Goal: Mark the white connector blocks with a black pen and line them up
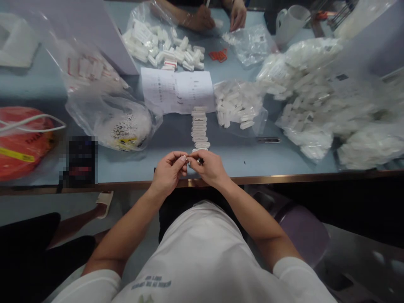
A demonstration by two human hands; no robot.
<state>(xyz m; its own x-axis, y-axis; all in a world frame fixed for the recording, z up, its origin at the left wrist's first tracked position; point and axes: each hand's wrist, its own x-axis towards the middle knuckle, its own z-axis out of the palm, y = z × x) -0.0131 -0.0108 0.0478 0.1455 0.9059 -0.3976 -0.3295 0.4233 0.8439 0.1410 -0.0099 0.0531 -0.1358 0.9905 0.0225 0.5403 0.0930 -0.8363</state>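
My left hand (169, 171) and my right hand (208, 167) meet fingertip to fingertip just above the table's front edge. Both are closed in a pinch around something small and pale, mostly hidden by the fingers. A small dark item (200, 161) shows by my right fingers; its kind is unclear. Directly beyond my hands, a column of small white plastic pieces (199, 128) runs away from me, laid crosswise one behind another. The nearest piece is partly covered by my fingers.
A printed sheet (189, 90) lies beyond the column. To its right is an open bag of white pieces (236, 103); bulging bags (309, 109) crowd the far right. Tweezers-like metal (268, 140) lie nearer. A bag with black specks (126, 130) sits left. Across, a co-worker's hands (203, 19) work.
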